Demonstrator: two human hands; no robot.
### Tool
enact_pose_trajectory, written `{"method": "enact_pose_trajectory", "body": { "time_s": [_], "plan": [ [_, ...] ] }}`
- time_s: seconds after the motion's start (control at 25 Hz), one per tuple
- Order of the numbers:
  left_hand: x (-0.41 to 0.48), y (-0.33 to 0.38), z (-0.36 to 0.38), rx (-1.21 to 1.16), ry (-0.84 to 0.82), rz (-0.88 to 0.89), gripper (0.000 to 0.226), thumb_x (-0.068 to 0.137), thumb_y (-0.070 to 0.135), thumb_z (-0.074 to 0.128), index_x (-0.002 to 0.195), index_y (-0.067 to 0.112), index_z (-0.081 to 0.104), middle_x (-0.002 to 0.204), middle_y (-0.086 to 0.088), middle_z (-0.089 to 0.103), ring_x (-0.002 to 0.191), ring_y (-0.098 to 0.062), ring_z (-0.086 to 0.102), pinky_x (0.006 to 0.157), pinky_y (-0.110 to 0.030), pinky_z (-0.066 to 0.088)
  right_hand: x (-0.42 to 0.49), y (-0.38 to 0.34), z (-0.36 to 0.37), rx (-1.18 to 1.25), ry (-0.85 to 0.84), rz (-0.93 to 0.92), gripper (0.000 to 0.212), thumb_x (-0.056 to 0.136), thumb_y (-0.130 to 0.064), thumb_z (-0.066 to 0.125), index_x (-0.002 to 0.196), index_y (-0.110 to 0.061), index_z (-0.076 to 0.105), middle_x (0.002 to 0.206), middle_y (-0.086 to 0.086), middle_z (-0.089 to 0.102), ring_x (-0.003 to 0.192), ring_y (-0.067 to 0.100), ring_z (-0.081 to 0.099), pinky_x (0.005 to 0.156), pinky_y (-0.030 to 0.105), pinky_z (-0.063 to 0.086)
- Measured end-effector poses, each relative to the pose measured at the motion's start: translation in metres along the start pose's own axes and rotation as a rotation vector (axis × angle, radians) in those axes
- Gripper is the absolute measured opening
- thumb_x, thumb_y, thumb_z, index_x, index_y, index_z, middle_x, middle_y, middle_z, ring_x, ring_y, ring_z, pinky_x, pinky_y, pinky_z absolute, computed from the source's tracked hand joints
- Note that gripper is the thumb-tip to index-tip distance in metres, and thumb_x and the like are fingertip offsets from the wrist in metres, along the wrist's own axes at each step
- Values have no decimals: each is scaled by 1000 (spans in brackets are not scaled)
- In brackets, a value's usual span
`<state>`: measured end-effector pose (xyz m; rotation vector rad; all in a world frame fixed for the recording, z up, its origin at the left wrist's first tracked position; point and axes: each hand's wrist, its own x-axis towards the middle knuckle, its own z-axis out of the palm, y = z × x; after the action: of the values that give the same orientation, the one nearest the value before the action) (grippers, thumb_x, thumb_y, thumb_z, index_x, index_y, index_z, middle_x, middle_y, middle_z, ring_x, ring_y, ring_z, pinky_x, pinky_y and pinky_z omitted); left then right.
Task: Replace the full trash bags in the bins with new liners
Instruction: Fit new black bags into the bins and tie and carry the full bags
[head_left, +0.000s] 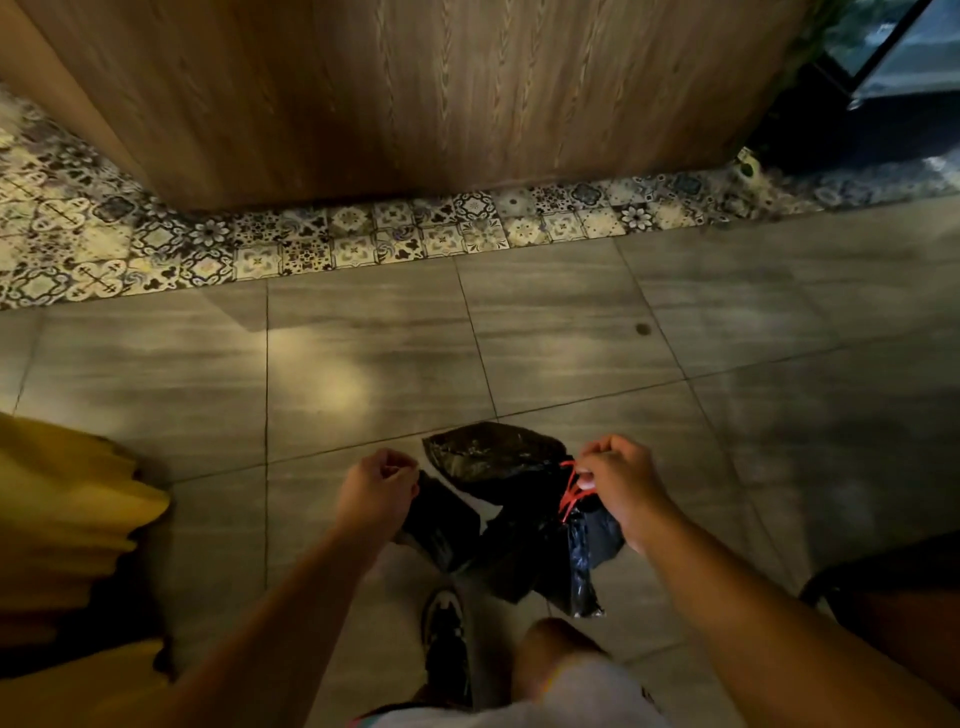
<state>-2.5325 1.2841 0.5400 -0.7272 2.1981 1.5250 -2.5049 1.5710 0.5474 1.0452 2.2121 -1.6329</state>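
A crumpled black trash liner (498, 499) with a red drawstring (571, 491) hangs in the air between my hands, above the grey tiled floor. My left hand (376, 493) is closed on the liner's left edge. My right hand (618, 486) pinches the red drawstring together with the liner's right edge. The liner is partly unfolded, and its lower folds dangle near my shoe. No bin is clearly in view.
A wooden panel wall (415, 93) stands ahead, with a strip of patterned tiles (311, 239) at its foot. A yellow cloth-like object (62, 519) is at the left edge. A dark round object (893, 587) sits at the lower right. My shoe (447, 644) and knee (561, 654) are below.
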Motion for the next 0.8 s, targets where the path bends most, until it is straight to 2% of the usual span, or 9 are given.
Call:
{"method": "enact_pose_trajectory", "body": {
  "time_s": [0.08,0.2,0.32,0.44,0.52,0.6,0.72,0.8],
  "plan": [
    [33,34,-2,-5,-1,-2,9,93,9,68,92,17,73,92,-13,75,90,-32,72,84,-49,62,31,-36,12,16,-4,-23,16,92,-1,63,81,-12,67,77,9,69,72,26,67,61,29,52],
    [87,74,-2,38,3,4,9,93,13,68,93,21,72,94,-9,73,91,-28,71,87,-48,62,82,-79,27,13,-15,-45,15,93,-1,64,82,-10,68,78,12,70,72,25,68,64,32,54],
    [154,113,5,62,22,0,8,94,14,68,93,20,72,93,-8,73,91,-26,70,83,-43,60,147,-117,48,9,-54,-59,13,94,-2,63,86,-9,70,84,13,72,75,25,70,65,32,57],
    [220,156,16,76,63,-13,9,96,13,67,93,20,72,92,-7,73,89,-24,70,71,-33,57,221,-157,68,-16,-99,-60,12,94,-6,65,86,-13,72,89,11,74,77,26,74,64,31,56],
    [257,184,20,72,80,-42,8,96,12,67,95,19,72,93,-9,73,88,-25,70,65,-29,52,262,-182,82,-32,-139,-47,16,92,-5,66,83,-17,73,89,12,74,75,25,73,65,35,59],
    [292,212,24,93,99,-55,8,95,12,67,94,18,72,93,-11,72,89,-28,70,65,-31,53,298,-208,94,-71,-180,-41,20,89,-8,67,79,-23,73,82,6,74,71,22,72,71,42,62],
    [349,259,28,116,119,-47,6,95,14,68,94,18,72,94,-11,72,89,-27,69,69,-34,57,354,-261,111,-186,-268,-105,21,83,-19,67,83,-39,72,75,-6,75,69,17,74,70,39,61],
    [384,291,28,114,116,-50,7,95,14,68,93,19,71,93,-9,72,86,-25,69,68,-33,56,389,-299,120,-202,-282,-124,20,81,-22,66,83,-41,72,73,-9,74,67,13,73,68,37,61]
  ]
}}
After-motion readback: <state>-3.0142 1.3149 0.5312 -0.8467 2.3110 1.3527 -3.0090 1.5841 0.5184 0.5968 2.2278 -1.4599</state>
